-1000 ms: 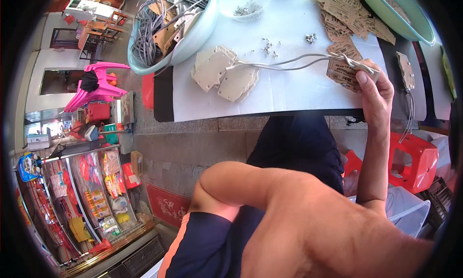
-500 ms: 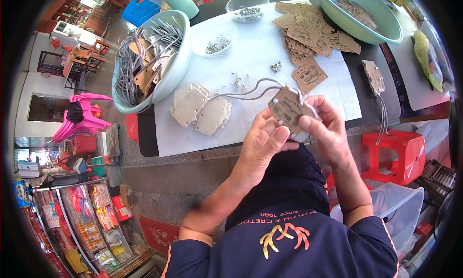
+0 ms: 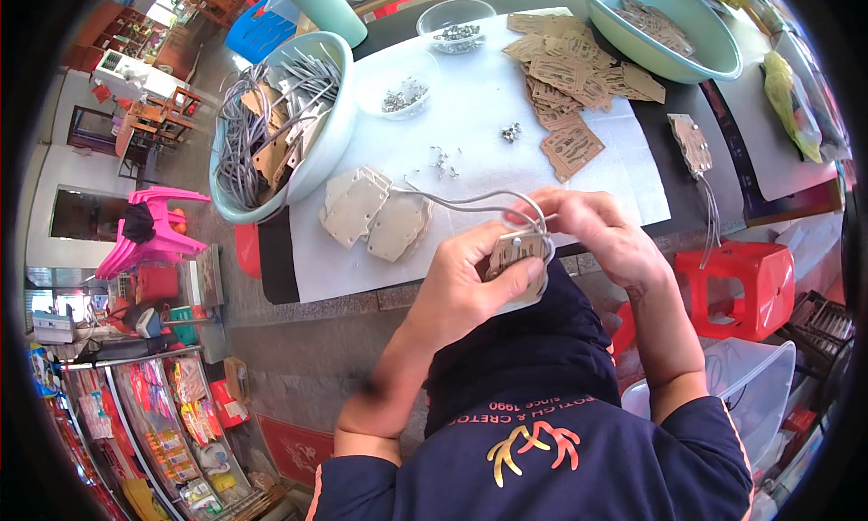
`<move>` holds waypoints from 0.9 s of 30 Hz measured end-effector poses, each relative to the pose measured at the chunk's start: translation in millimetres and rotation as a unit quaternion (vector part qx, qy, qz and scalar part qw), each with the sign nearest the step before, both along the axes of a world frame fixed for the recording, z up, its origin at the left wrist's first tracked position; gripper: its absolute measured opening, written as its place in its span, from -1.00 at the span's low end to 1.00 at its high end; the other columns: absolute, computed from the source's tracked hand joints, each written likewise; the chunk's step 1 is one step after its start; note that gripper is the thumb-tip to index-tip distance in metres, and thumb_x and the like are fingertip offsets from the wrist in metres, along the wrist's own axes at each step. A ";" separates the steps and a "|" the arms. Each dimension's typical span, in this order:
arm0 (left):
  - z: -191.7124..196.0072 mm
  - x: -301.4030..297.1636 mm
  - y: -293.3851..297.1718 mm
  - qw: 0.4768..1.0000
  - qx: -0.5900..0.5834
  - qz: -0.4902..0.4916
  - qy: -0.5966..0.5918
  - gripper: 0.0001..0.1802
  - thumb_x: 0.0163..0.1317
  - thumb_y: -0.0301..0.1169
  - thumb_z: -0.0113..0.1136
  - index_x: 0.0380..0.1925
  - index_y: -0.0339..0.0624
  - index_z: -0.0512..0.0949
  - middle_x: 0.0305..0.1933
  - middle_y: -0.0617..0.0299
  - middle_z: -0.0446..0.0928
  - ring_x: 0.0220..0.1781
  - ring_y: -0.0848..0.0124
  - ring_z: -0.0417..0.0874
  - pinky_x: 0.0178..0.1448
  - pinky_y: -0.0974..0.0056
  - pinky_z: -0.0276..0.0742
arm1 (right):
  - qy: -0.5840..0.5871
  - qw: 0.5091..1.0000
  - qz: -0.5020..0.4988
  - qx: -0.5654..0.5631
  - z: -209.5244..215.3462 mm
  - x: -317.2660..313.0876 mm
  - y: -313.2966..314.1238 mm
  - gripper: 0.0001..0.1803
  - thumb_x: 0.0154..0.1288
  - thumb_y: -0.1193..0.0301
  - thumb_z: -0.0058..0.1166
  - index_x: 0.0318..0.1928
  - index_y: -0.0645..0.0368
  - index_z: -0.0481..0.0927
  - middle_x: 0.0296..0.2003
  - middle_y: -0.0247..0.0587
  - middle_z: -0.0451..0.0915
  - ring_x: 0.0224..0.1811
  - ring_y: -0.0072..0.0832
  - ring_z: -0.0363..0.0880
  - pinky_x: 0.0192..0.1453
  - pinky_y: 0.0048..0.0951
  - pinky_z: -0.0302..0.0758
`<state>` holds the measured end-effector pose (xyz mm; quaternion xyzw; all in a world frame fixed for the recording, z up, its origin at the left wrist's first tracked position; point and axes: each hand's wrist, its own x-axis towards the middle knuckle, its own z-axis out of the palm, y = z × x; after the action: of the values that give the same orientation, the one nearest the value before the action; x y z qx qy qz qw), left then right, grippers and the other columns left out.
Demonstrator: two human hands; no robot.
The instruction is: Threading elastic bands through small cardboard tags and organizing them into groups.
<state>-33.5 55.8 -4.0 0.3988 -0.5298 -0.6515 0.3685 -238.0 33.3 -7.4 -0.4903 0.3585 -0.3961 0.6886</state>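
Note:
My left hand (image 3: 470, 281) grips a small flat plate (image 3: 520, 257) with a brown printed face, pale edges and a rivet-like stud, its thumb pressed over the front. From the plate's top a grey cable (image 3: 484, 198) loops up and runs left. My right hand (image 3: 615, 241) is at the cable's bend just above the plate; its fingers are bent round the cable and partly blurred. Left of the hands lie two stacks of pale, holed plates (image 3: 398, 224). Beyond are small loose metal fasteners (image 3: 443, 162), another little heap of them (image 3: 511, 133), and a pile of brown printed plates (image 3: 571, 148).
A blue basin (image 3: 342, 78) of cables and plates stands left. Two clear bowls (image 3: 402, 98) hold metal fasteners. At the far right is a green basin (image 3: 723, 67) of brown plates. A cabled plate (image 3: 691, 143) lies nearer, above a red stool (image 3: 759, 295).
The plate has been turned and lowered slightly in my left hand. My right hand has let go of the plate's edge and moved up to the cable at its top.

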 end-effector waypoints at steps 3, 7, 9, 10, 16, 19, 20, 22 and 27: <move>11.8 8.0 -0.9 0.994 -0.062 -0.041 -0.074 -0.82 0.22 -0.48 0.28 -0.20 -0.31 0.58 -0.34 0.36 0.53 -0.34 0.66 0.46 -0.26 0.45 0.42 | -0.009 0.996 0.071 0.056 12.2 8.8 -7.5 -0.56 0.33 0.18 0.17 0.01 0.32 0.61 0.07 -0.03 0.57 0.05 -0.44 0.57 0.22 -0.39 0.41; 18.2 16.0 -2.5 0.995 -0.030 -0.028 -0.087 -0.85 0.25 -0.48 0.25 -0.21 -0.29 0.58 -0.37 0.35 0.58 -0.34 0.65 0.50 -0.23 0.46 0.45 | -0.128 0.991 0.041 0.016 4.6 15.0 -26.2 -0.75 0.37 0.26 0.13 -0.16 0.21 0.64 0.04 -0.07 0.59 0.11 -0.41 0.53 0.25 -0.34 0.39; 22.1 16.9 -2.8 0.997 0.075 -0.005 -0.005 -0.82 0.27 -0.47 0.23 -0.16 -0.30 0.57 -0.30 0.26 0.65 -0.29 0.62 0.57 -0.18 0.46 0.50 | -0.187 0.982 0.007 -0.003 5.6 15.7 -34.8 -0.73 0.42 0.25 0.06 -0.17 0.21 0.63 0.02 -0.10 0.60 0.11 -0.42 0.52 0.23 -0.34 0.39; 19.4 21.5 -4.1 0.997 0.078 -0.015 0.009 -0.77 0.28 -0.46 0.21 -0.10 -0.31 0.55 -0.24 0.16 0.67 -0.24 0.57 0.62 -0.14 0.44 0.54 | -0.159 0.987 -0.023 -0.019 11.5 16.0 -37.7 -0.71 0.47 0.25 -0.02 -0.13 0.22 0.61 0.00 -0.13 0.61 0.04 -0.47 0.53 0.14 -0.40 0.45; 15.4 32.8 -11.5 0.996 0.085 -0.021 0.031 -0.69 0.21 -0.35 0.22 -0.14 -0.35 0.54 -0.36 0.07 0.64 -0.39 0.43 0.66 -0.28 0.35 0.60 | -0.165 0.962 -0.203 -0.078 11.7 -6.4 -62.2 -0.67 0.43 0.24 0.07 -0.02 0.25 0.61 -0.22 -0.32 0.61 -0.39 -0.74 0.49 -0.28 -0.68 0.51; 16.2 30.0 -13.5 0.993 0.099 -0.024 0.058 -0.68 0.20 -0.32 0.22 -0.14 -0.35 0.53 -0.43 0.08 0.60 -0.49 0.42 0.62 -0.38 0.33 0.59 | -0.139 0.958 -0.235 -0.087 12.3 -10.6 -59.8 -0.65 0.42 0.22 0.09 -0.02 0.26 0.63 -0.35 -0.39 0.57 -0.46 -0.74 0.47 -0.29 -0.68 0.50; 16.1 29.3 -14.0 0.994 0.098 -0.021 0.053 -0.68 0.20 -0.32 0.23 -0.15 -0.35 0.54 -0.43 0.07 0.60 -0.51 0.42 0.62 -0.40 0.34 0.58 | -0.133 0.960 -0.230 -0.091 9.0 -13.0 -59.8 -0.66 0.42 0.23 0.09 -0.02 0.26 0.63 -0.39 -0.41 0.56 -0.46 -0.74 0.46 -0.30 -0.68 0.49; 16.2 29.0 -15.1 0.994 0.099 -0.021 0.047 -0.68 0.21 -0.31 0.24 -0.16 -0.34 0.54 -0.43 0.07 0.60 -0.53 0.42 0.61 -0.41 0.35 0.58 | -0.127 0.961 -0.229 -0.094 5.5 -16.5 -60.0 -0.67 0.43 0.24 0.09 -0.03 0.26 0.64 -0.43 -0.43 0.54 -0.46 -0.75 0.45 -0.30 -0.68 0.48; 9.5 35.0 -21.0 0.986 0.116 -0.054 0.111 -0.71 0.25 -0.34 0.26 -0.12 -0.26 0.49 -0.45 0.09 0.60 -0.53 0.43 0.61 -0.44 0.35 0.57 | -0.130 0.956 -0.247 -0.091 0.9 -23.8 -60.2 -0.67 0.44 0.25 0.08 -0.03 0.28 0.64 -0.47 -0.45 0.52 -0.46 -0.74 0.45 -0.31 -0.68 0.47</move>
<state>1.5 34.8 5.6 0.3344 -0.4273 -0.7679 0.3404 -261.8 -26.9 -6.4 -0.3912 0.3382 -0.6447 0.5630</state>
